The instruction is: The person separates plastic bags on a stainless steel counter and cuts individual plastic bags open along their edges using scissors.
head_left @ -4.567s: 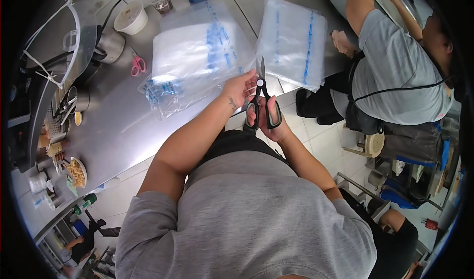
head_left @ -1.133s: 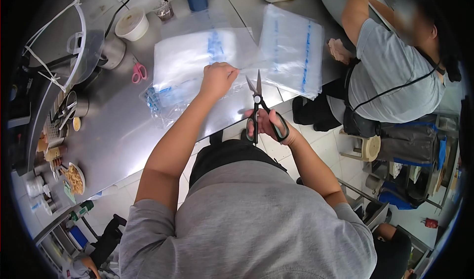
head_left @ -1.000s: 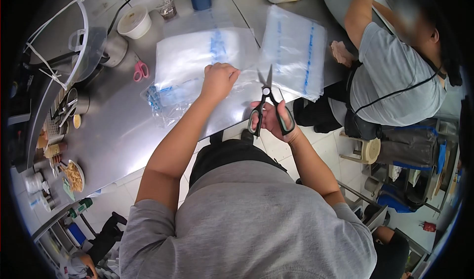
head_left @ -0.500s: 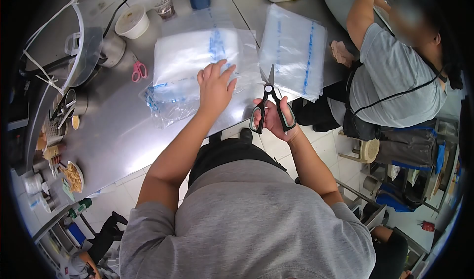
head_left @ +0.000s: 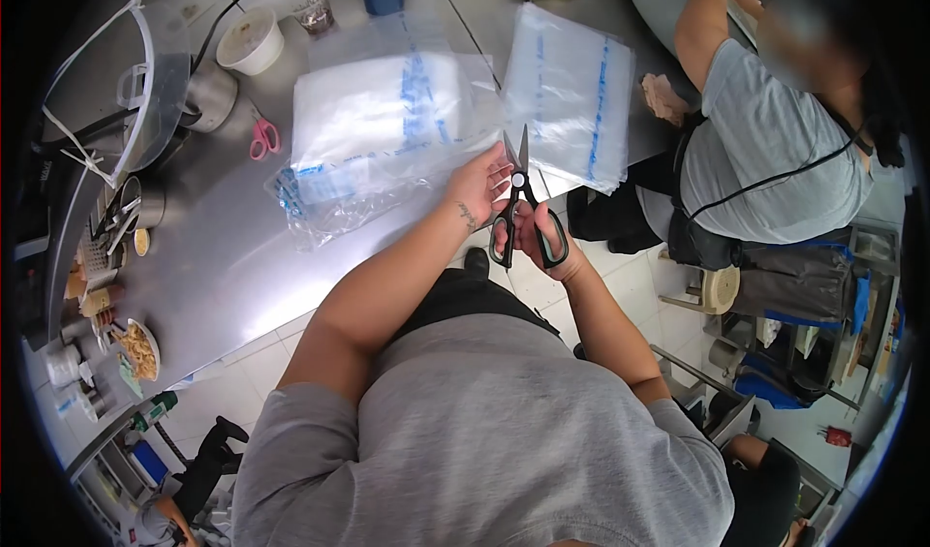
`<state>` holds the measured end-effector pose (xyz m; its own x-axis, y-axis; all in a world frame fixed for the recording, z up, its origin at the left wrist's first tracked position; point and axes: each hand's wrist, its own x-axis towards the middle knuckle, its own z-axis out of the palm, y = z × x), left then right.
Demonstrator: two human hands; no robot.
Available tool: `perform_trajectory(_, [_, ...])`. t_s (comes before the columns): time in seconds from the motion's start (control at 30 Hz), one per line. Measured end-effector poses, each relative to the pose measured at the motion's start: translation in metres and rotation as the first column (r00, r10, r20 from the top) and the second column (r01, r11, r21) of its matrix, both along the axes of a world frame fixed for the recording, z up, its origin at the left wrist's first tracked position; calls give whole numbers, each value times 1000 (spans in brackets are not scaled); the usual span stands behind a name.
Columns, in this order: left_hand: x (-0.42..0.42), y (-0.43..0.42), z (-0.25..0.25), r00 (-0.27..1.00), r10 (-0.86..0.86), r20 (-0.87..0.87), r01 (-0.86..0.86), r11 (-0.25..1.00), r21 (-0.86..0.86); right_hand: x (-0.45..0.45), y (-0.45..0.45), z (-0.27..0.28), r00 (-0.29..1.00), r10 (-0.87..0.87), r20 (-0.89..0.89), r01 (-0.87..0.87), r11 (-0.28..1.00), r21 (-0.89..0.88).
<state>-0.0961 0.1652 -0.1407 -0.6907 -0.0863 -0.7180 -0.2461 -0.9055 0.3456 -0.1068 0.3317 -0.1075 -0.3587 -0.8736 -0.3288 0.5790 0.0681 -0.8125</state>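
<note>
Black-and-grey scissors (head_left: 520,184) point away from me at the table edge, their blades parted. My right hand (head_left: 542,234) grips them by the handles. Right beside the blades is my left hand (head_left: 480,187), turned on its side, its fingers apart and slightly bent; whether they touch the scissors cannot be seen. Beyond the left hand lies a stack of clear plastic bags (head_left: 363,106) with blue print, a crumpled clear wrapper (head_left: 334,213) along its near side. A second stack of plastic bags (head_left: 562,92) lies to the right, just past the scissor tips.
Pink-handled scissors (head_left: 264,138) lie left of the bags on the steel table (head_left: 208,256). A white tub (head_left: 250,43) and a metal pot (head_left: 210,99) stand farther back. A co-worker in a grey shirt (head_left: 775,169) is close on my right, near a stool (head_left: 720,290).
My left hand has come off the bag stack and moved right and towards me, to the scissor blades. The right hand still holds the scissors in nearly the same place.
</note>
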Motion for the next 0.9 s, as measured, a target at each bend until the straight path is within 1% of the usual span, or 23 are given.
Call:
perform_trajectory(0.13, [-1,6,-2,999,-36,26,39,994,-100,7,3,-3,996,-85,30,85,996,9])
perform_trajectory(0.23, [0,9,1,996,-60,64,69,985,-159,13,4,-14,984,-172,-41,175,982,68])
perform_trajectory(0.33, [1,10,8,994,-67,83,83,973,-214,18,6,-18,968,-204,-147,224,966,132])
perform_trajectory(0.37, [2,10,11,993,-74,89,93,967,-237,19,7,-21,963,-229,-140,249,957,146])
perform_trajectory(0.47, [6,11,9,991,-93,95,115,958,-264,20,6,-23,966,-223,-135,240,961,135])
perform_trajectory(0.57, [15,15,15,991,-114,73,129,959,-251,15,-1,-20,975,-221,2,221,975,5])
perform_trajectory(0.6, [18,16,20,991,-121,61,133,960,-245,14,-2,-18,977,-212,-7,212,977,13])
perform_trajectory(0.63, [19,16,24,987,-124,106,144,967,-211,12,-4,-16,979,-203,-16,203,979,21])
perform_trajectory(0.73, [20,16,25,984,-104,144,132,971,-201,12,-7,-15,982,-188,-9,188,982,12])
perform_trajectory(0.83, [19,13,33,965,-78,252,135,967,-217,8,-5,-21,986,-167,2,167,986,21])
perform_trajectory(0.9, [18,6,26,982,-76,174,125,949,-289,7,-4,-20,989,-148,9,147,989,33])
